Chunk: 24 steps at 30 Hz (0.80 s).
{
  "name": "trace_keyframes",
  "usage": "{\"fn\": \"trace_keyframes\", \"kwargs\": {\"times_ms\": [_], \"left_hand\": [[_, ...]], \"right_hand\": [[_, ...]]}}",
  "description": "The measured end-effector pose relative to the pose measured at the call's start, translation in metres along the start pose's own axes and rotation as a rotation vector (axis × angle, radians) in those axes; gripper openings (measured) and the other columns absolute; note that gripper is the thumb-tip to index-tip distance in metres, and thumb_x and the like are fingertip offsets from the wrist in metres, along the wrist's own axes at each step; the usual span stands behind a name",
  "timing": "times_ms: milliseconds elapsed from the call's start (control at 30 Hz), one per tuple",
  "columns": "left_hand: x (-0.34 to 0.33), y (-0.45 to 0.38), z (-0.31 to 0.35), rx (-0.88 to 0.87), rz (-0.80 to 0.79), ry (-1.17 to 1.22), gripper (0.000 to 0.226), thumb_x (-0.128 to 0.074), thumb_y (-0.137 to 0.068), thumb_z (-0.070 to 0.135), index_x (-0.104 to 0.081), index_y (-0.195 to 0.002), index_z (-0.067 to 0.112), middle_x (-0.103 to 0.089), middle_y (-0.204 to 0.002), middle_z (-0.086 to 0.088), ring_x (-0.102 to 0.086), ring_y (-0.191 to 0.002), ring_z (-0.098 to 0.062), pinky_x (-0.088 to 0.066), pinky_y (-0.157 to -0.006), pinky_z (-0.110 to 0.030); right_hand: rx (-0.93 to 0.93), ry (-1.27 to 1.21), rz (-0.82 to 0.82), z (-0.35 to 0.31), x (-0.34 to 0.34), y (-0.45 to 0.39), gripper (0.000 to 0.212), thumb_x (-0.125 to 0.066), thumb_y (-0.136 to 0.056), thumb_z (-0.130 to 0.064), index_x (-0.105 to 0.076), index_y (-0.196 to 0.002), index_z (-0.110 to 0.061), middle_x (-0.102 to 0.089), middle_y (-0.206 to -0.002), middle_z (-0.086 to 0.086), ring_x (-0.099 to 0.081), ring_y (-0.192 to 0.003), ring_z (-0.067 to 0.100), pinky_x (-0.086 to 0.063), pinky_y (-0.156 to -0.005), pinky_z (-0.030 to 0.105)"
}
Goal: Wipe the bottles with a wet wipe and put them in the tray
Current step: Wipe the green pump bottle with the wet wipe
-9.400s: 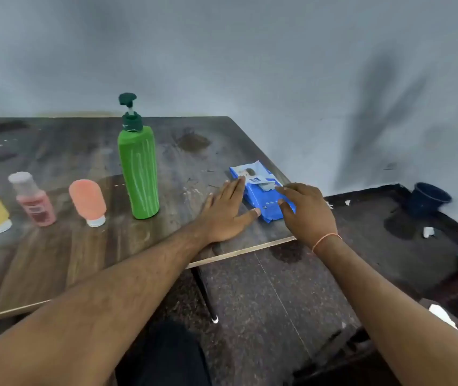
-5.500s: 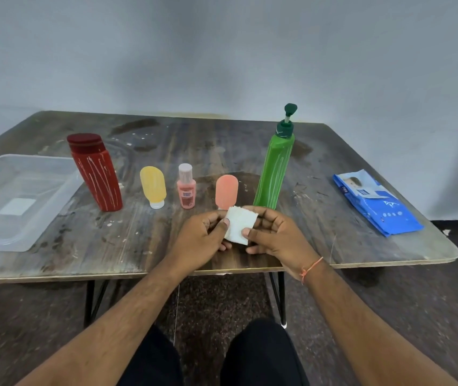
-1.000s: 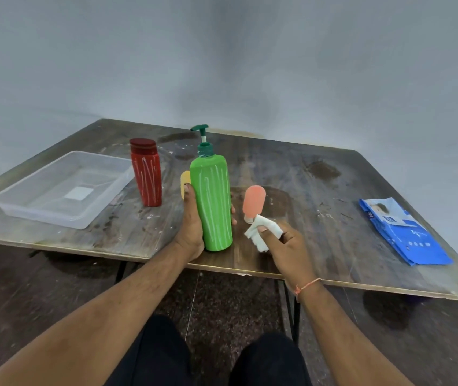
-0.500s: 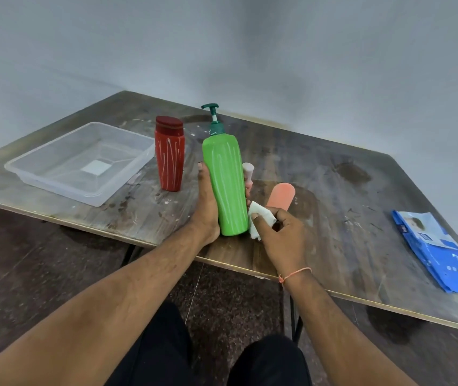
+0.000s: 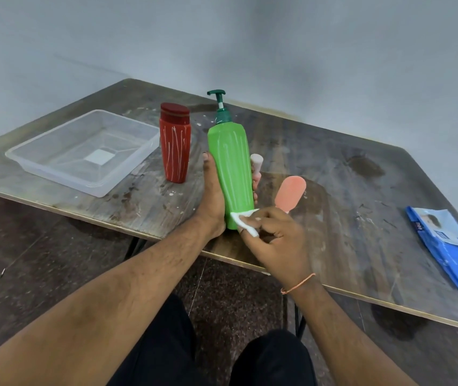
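Left hand [image 5: 213, 203] grips green pump bottle [image 5: 232, 168]; right hand [image 5: 276, 240] pinches wet wipe [image 5: 243, 222] against base; pink bottle [image 5: 257, 169] half-hidden behind.

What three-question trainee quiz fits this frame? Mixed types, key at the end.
1. True or false: the clear tray already holds a bottle.
2. Multiple choice: the left hand grips which item? A) red bottle B) green pump bottle C) blue wipes pack
3. Fill in: the right hand presses the white ___ against the green pump bottle's lower end.

Key
1. False; nothing lies in it.
2. B
3. wet wipe
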<state>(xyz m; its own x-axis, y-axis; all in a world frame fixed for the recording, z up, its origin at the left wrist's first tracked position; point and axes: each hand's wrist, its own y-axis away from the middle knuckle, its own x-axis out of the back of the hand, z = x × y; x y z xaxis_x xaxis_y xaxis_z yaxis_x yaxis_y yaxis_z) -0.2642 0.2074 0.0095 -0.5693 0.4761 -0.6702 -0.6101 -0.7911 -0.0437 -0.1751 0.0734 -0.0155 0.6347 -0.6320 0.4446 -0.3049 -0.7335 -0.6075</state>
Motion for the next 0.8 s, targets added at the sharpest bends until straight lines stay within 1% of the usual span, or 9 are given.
{"fn": "trace_keyframes", "kwargs": {"times_ms": [67,200,267,333,400,467,567,667,800], "left_hand": [[-0.001,0.000,0.000,-0.003,-0.005,-0.010,0.105,-0.008,-0.094,0.087,-0.076,-0.124,0.013,-0.070,-0.112,-0.020,-0.067,-0.088,-0.025,-0.056,-0.074,-0.037],[-0.001,0.001,-0.002,-0.021,0.028,-0.009,0.099,-0.011,-0.094,0.087,-0.084,-0.109,0.022,-0.074,-0.111,-0.018,-0.069,-0.092,-0.026,-0.054,-0.081,-0.040],[0.001,-0.001,-0.004,-0.021,0.021,0.010,0.098,-0.016,-0.093,0.089,-0.081,-0.116,0.021,-0.074,-0.116,-0.018,-0.069,-0.099,-0.027,-0.052,-0.089,-0.043],[0.003,-0.003,-0.007,-0.025,0.024,0.020,0.096,-0.018,-0.094,0.089,-0.079,-0.121,0.020,-0.074,-0.118,-0.017,-0.068,-0.104,-0.029,-0.050,-0.094,-0.045],[0.005,-0.005,-0.008,-0.017,0.016,0.023,0.101,-0.018,-0.092,0.090,-0.074,-0.129,0.015,-0.073,-0.120,-0.020,-0.068,-0.104,-0.029,-0.052,-0.092,-0.044],[0.006,-0.006,-0.008,-0.006,0.007,0.015,0.108,-0.015,-0.091,0.091,-0.067,-0.137,0.008,-0.070,-0.119,-0.023,-0.070,-0.097,-0.028,-0.054,-0.084,-0.041],[0.004,-0.005,-0.007,-0.003,-0.002,0.001,0.109,-0.011,-0.091,0.090,-0.069,-0.130,0.006,-0.071,-0.110,-0.022,-0.068,-0.087,-0.026,-0.055,-0.075,-0.038],[0.002,-0.004,-0.007,0.017,-0.024,0.017,0.112,-0.013,-0.089,0.093,-0.067,-0.132,0.005,-0.072,-0.101,-0.016,-0.067,-0.081,-0.024,-0.053,-0.073,-0.037],[0.006,-0.006,-0.008,0.006,-0.025,-0.006,0.112,-0.015,-0.088,0.094,-0.066,-0.130,0.002,-0.073,-0.105,-0.020,-0.067,-0.083,-0.026,-0.053,-0.077,-0.039]], "right_hand": [[0.010,0.004,-0.015,-0.001,-0.001,0.000,0.023,-0.086,-0.084,-0.004,-0.087,-0.103,-0.017,-0.077,-0.099,-0.007,-0.075,-0.093,0.013,-0.060,-0.078,0.034],[-0.129,-0.005,0.097,0.004,0.000,-0.004,0.016,-0.084,-0.087,-0.008,-0.085,-0.095,-0.021,-0.078,-0.093,-0.011,-0.074,-0.087,0.010,-0.058,-0.075,0.030],[-0.279,-0.004,0.150,0.011,0.001,-0.007,0.014,-0.081,-0.091,-0.015,-0.083,-0.094,-0.029,-0.079,-0.093,-0.015,-0.072,-0.085,0.007,-0.058,-0.074,0.031],[-0.341,-0.002,0.155,0.013,0.002,-0.010,0.017,-0.079,-0.093,-0.017,-0.080,-0.095,-0.033,-0.079,-0.093,-0.017,-0.071,-0.084,0.002,-0.055,-0.073,0.025],[-0.278,0.022,0.129,0.008,0.002,-0.009,0.016,-0.080,-0.093,-0.014,-0.080,-0.095,-0.030,-0.076,-0.092,-0.015,-0.069,-0.082,0.001,-0.048,-0.070,0.014],[-0.158,0.072,0.104,0.002,0.002,-0.007,0.012,-0.081,-0.091,-0.012,-0.083,-0.098,-0.022,-0.075,-0.094,-0.013,-0.069,-0.086,0.003,-0.048,-0.072,0.012],[0.042,0.090,0.013,0.000,0.000,-0.001,0.018,-0.083,-0.089,-0.010,-0.085,-0.106,-0.016,-0.073,-0.099,-0.006,-0.070,-0.092,0.010,-0.055,-0.078,0.026],[0.302,0.283,-0.131,0.000,-0.008,0.004,0.016,-0.082,-0.091,-0.015,-0.084,-0.106,-0.019,-0.070,-0.096,-0.004,-0.064,-0.084,0.021,-0.051,-0.075,0.034],[0.229,0.251,0.017,0.002,-0.006,0.004,0.020,-0.080,-0.092,-0.013,-0.083,-0.110,-0.020,-0.069,-0.095,-0.004,-0.067,-0.084,0.013,-0.054,-0.074,0.027]]}}
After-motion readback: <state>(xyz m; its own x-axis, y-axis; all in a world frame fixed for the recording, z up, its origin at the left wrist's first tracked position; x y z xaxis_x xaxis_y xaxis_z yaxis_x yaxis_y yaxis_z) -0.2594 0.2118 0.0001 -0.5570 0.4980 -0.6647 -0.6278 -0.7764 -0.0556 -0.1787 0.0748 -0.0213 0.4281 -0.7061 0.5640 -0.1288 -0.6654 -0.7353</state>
